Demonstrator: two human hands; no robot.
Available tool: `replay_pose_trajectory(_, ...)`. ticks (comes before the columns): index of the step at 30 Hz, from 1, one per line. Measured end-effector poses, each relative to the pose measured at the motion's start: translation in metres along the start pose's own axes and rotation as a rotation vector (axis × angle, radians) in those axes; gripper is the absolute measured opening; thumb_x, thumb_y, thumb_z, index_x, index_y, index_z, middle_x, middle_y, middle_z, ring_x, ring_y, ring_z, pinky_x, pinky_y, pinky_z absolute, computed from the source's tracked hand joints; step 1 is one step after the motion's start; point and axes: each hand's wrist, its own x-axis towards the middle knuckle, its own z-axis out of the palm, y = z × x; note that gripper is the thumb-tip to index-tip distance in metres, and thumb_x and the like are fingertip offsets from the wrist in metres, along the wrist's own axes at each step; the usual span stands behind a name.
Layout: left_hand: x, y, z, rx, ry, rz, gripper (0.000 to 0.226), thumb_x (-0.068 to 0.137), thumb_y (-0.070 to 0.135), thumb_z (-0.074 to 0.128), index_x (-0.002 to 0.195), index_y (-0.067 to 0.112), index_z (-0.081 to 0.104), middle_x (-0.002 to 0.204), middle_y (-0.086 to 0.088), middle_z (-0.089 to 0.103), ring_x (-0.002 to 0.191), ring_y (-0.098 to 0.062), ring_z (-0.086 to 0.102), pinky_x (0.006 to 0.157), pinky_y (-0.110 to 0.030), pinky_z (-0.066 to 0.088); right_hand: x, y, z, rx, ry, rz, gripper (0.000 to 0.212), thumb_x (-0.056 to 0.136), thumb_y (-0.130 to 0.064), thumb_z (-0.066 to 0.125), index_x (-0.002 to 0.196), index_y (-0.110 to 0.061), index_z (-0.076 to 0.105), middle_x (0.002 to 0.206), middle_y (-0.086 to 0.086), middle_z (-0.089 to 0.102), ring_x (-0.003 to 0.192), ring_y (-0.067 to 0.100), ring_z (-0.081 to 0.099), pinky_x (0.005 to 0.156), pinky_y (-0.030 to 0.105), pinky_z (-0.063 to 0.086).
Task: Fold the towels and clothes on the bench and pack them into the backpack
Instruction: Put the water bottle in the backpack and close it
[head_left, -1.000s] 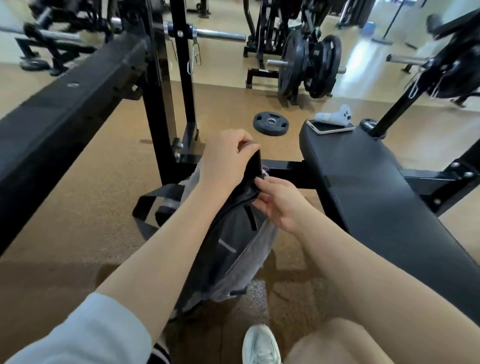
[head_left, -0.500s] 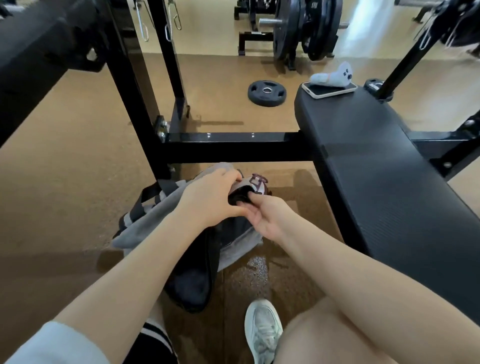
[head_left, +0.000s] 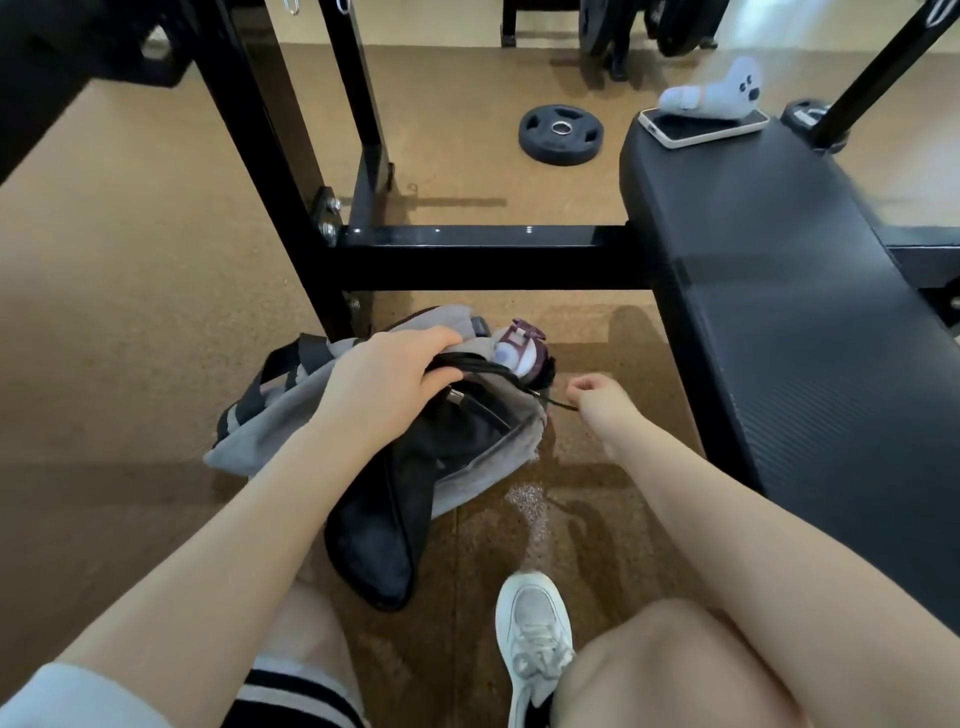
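While gripped, backpack (head_left: 457, 467) lies slumped.

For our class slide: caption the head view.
Left hand grips the grey backpack while right hand pulls its drawcord.

The grey and black backpack (head_left: 462, 452) lies on the brown floor (head_left: 130, 312) beside the black desk (head_left: 810, 332); the left hand (head_left: 384, 379) grips its gathered top edge, fingers curled over the dark rim; the right hand (head_left: 597, 402) pinches a thin black cord (head_left: 556, 404) that runs from the bag's mouth — the cord looks taut. A purple-trimmed item (head_left: 519, 351) pokes out at the opening; what it is cannot be told. On the desk's far end a phone (head_left: 701, 127) lies flat with a pale plush toy (head_left: 711, 91) on top; a weight plate (head_left: 561, 135) rests on the floor beyond; a white sneaker (head_left: 535, 639) stands near the bag.
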Motion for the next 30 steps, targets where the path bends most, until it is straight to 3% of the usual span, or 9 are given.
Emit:
replay_pose_trajectory(3, -0.001, -0.003, -0.003, -0.020, -0.003, -0.017, 0.035, 0.092, 0.032, 0.053, 0.125, 0.022, 0.054, 0.107, -0.002, 0.067, 0.098, -0.025, 0.060, 0.074, -0.035, 0.046, 0.011, 0.004, 0.012, -0.021, -0.114, 0.049, 0.039, 0.101, -0.024, 0.039, 0.131, -0.001, 0.049, 0.135, 0.014, 0.051, 0.122, 0.030, 0.047, 0.098, 0.037, 0.037)
replay_pose_trajectory(5, 0.000, -0.005, -0.004, -0.027, -0.007, -0.028, 0.035, 0.091, 0.033, 0.053, 0.125, 0.022, 0.053, 0.105, -0.001, 0.067, 0.096, -0.024, 0.060, 0.074, -0.035, 0.046, 0.021, 0.007, 0.021, -0.038, -0.123, 0.047, 0.041, 0.099, -0.026, 0.041, 0.122, 0.005, 0.056, 0.109, 0.018, 0.063, 0.092, 0.030, 0.059, 0.081, 0.035, 0.045)
replay_pose_trajectory(7, 0.001, -0.006, -0.005, -0.026, -0.014, -0.038, 0.035, 0.091, 0.034, 0.054, 0.124, 0.023, 0.053, 0.104, -0.001, 0.067, 0.095, -0.024, 0.061, 0.074, -0.036, 0.047, 0.028, 0.010, 0.029, -0.024, -0.105, 0.073, 0.039, 0.097, -0.021, 0.046, 0.115, 0.011, 0.058, 0.079, 0.014, 0.055, 0.059, 0.021, 0.046, 0.062, 0.029, 0.038)
replay_pose_trajectory(10, 0.002, -0.009, -0.006, -0.033, -0.015, -0.049, 0.034, 0.090, 0.033, 0.055, 0.122, 0.023, 0.054, 0.100, -0.001, 0.067, 0.093, -0.025, 0.061, 0.074, -0.039, 0.049, 0.038, 0.009, 0.033, -0.082, -0.080, 0.081, 0.027, 0.094, -0.016, 0.049, 0.098, 0.005, 0.065, 0.077, 0.013, 0.051, 0.064, 0.023, 0.046, 0.065, 0.032, 0.037)
replay_pose_trajectory(13, 0.002, -0.011, -0.008, -0.052, -0.018, -0.065, 0.034, 0.089, 0.034, 0.056, 0.122, 0.024, 0.054, 0.102, 0.001, 0.067, 0.095, -0.023, 0.061, 0.075, -0.040, 0.050, 0.037, 0.002, 0.027, -0.303, -0.042, -0.096, 0.029, 0.094, -0.016, 0.045, 0.070, -0.007, 0.059, 0.068, 0.012, 0.053, 0.063, 0.024, 0.046, 0.059, 0.030, 0.033)
replay_pose_trajectory(20, 0.000, -0.011, -0.022, -0.088, 0.038, -0.027, 0.034, 0.089, 0.030, 0.058, 0.121, 0.018, 0.058, 0.102, -0.002, 0.068, 0.096, -0.023, 0.061, 0.076, -0.034, 0.045, 0.003, -0.032, 0.007, -0.612, -0.052, -0.529, 0.035, 0.096, -0.017, 0.044, 0.067, -0.006, 0.060, 0.056, 0.002, 0.050, 0.055, 0.016, 0.044, 0.053, 0.030, 0.031)
replay_pose_trajectory(22, 0.001, -0.013, -0.026, -0.090, 0.034, -0.023, 0.033, 0.089, 0.031, 0.058, 0.120, 0.019, 0.058, 0.103, -0.002, 0.067, 0.097, -0.023, 0.060, 0.078, -0.036, 0.047, -0.009, -0.049, 0.003, -0.599, -0.057, -0.588, 0.036, 0.095, -0.017, 0.046, 0.063, -0.004, 0.058, 0.060, 0.009, 0.052, 0.059, 0.020, 0.044, 0.055, 0.031, 0.029)
replay_pose_trajectory(25, 0.006, -0.015, -0.031, -0.051, 0.011, 0.001, 0.031, 0.089, 0.035, 0.056, 0.115, 0.019, 0.059, 0.103, -0.001, 0.066, 0.098, -0.022, 0.059, 0.080, -0.038, 0.047, -0.034, -0.085, -0.006, -0.293, -0.063, -0.617, 0.039, 0.091, -0.018, 0.050, 0.052, -0.020, 0.055, 0.058, 0.003, 0.049, 0.058, 0.015, 0.044, 0.059, 0.028, 0.034)
replay_pose_trajectory(30, 0.013, -0.003, -0.028, -0.049, 0.053, -0.001, 0.037, 0.087, 0.040, 0.059, 0.119, 0.021, 0.056, 0.110, 0.002, 0.064, 0.105, -0.018, 0.058, 0.077, -0.029, 0.042, -0.070, -0.122, -0.005, -0.235, -0.198, -0.728, 0.033, 0.092, -0.017, 0.051, 0.065, -0.001, 0.060, 0.053, -0.001, 0.046, 0.053, 0.009, 0.040, 0.058, 0.027, 0.034)
